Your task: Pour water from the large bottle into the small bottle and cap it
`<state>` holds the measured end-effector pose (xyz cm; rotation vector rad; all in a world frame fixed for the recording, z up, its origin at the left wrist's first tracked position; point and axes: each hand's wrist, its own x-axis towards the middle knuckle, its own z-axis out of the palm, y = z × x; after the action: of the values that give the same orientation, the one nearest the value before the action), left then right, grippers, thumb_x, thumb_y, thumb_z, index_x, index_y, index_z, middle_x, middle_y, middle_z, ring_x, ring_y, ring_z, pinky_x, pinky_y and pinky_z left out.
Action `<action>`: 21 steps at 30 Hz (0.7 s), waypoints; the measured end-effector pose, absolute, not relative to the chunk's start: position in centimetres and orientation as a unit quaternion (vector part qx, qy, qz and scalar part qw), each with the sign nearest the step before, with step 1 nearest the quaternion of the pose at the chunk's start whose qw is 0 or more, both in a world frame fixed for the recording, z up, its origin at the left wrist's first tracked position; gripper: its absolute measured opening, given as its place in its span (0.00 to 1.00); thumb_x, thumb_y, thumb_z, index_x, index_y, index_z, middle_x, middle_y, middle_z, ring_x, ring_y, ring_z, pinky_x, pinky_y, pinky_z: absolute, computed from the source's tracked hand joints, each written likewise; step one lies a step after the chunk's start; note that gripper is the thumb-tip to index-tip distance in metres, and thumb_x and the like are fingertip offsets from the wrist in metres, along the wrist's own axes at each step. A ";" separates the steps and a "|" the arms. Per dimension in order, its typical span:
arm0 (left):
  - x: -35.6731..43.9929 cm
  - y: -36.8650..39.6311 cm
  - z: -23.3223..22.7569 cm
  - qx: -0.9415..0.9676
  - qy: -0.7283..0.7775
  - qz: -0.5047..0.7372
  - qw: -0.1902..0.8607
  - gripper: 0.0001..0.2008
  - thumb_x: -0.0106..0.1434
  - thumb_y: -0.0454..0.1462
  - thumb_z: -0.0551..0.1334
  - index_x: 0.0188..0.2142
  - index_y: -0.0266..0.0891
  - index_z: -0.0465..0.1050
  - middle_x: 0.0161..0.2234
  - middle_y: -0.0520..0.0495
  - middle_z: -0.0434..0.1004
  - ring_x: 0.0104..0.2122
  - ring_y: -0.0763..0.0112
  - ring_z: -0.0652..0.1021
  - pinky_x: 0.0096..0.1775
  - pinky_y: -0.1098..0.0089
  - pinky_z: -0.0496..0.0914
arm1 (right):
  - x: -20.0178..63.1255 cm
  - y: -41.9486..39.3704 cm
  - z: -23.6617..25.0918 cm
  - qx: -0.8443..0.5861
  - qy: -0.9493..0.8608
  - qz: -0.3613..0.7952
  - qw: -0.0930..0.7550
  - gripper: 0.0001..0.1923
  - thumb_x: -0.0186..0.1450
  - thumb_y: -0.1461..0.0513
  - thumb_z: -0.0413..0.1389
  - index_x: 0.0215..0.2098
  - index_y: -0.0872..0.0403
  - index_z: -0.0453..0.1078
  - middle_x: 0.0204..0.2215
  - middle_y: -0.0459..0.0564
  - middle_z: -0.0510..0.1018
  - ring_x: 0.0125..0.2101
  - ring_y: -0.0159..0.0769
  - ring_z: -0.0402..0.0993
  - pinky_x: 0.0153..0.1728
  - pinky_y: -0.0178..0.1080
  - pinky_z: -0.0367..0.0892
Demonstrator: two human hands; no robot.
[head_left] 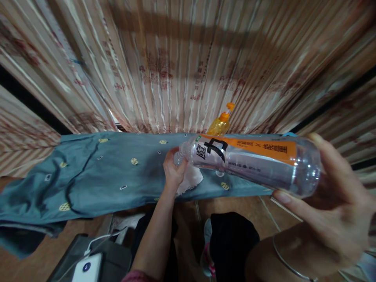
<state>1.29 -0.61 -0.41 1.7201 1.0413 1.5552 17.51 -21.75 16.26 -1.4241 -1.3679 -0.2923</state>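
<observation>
Head view: the right hand [329, 196] grips a clear bottle [252, 164] tipped neck-down; left hand [174, 168] pinches a white cloth [190, 180] under its mouth. Tilting gently should dampen only the cloth, sparing the blue garment [88, 172] beneath the bottle.

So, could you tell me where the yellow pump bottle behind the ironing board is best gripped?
Probably around its yellow body, coming from the front over the blue cloth. The orange pump head is narrow with a spout that sticks out, a poor hold. The clear bottle, lying tilted in the right hand with the left hand at its neck, crosses in front, so reach from its left.
</observation>
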 end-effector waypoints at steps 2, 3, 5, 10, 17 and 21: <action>1.3 -0.6 -0.4 0.644 0.390 0.588 0.296 0.24 0.60 0.53 0.64 0.46 0.37 0.77 0.43 0.40 0.84 0.44 0.53 0.83 0.48 0.58 0.76 | 17.4 -21.8 16.3 -0.596 -0.579 -0.115 0.544 0.39 0.58 0.55 0.70 0.66 0.36 0.66 0.59 0.35 0.75 0.55 0.29 0.75 0.50 0.27 0.75; 1.3 -0.6 -0.4 0.644 0.390 0.587 0.297 0.24 0.60 0.53 0.65 0.46 0.37 0.77 0.43 0.40 0.84 0.44 0.53 0.83 0.48 0.58 0.76 | 17.4 -21.8 16.3 -0.595 -0.578 -0.112 0.547 0.39 0.58 0.56 0.70 0.66 0.36 0.66 0.59 0.35 0.75 0.55 0.28 0.75 0.50 0.26 0.74; 1.2 -0.5 -0.4 0.646 0.394 0.582 0.297 0.24 0.60 0.52 0.65 0.47 0.37 0.77 0.42 0.40 0.84 0.44 0.53 0.83 0.48 0.58 0.76 | 17.3 -21.9 16.2 -0.593 -0.576 -0.113 0.552 0.39 0.58 0.56 0.70 0.66 0.37 0.66 0.59 0.36 0.76 0.53 0.28 0.76 0.50 0.26 0.74; 1.2 -0.5 -0.4 0.654 0.385 0.579 0.296 0.23 0.60 0.52 0.64 0.47 0.37 0.77 0.42 0.41 0.84 0.44 0.53 0.83 0.48 0.58 0.76 | 17.2 -22.1 16.0 -0.591 -0.561 -0.090 0.572 0.40 0.56 0.58 0.71 0.65 0.39 0.67 0.60 0.40 0.75 0.57 0.33 0.74 0.49 0.30 0.76; 1.3 -0.7 -0.3 0.652 0.383 0.586 0.292 0.24 0.59 0.53 0.65 0.46 0.37 0.77 0.43 0.39 0.84 0.45 0.53 0.83 0.49 0.58 0.76 | 16.9 -22.7 15.8 -0.600 -0.546 -0.082 0.579 0.41 0.54 0.56 0.73 0.65 0.37 0.68 0.60 0.41 0.75 0.58 0.35 0.74 0.51 0.33 0.76; 1.1 -0.9 -0.3 0.661 0.380 0.574 0.299 0.22 0.61 0.51 0.66 0.47 0.38 0.76 0.44 0.40 0.84 0.46 0.53 0.83 0.49 0.58 0.76 | 16.8 -22.7 16.1 -0.608 -0.563 -0.079 0.554 0.40 0.56 0.54 0.72 0.64 0.34 0.67 0.57 0.41 0.76 0.53 0.36 0.77 0.48 0.35 0.79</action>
<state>1.10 -0.86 -0.29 1.7555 1.0078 1.5232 16.77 -22.71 16.06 -1.4360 -1.3314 -0.1865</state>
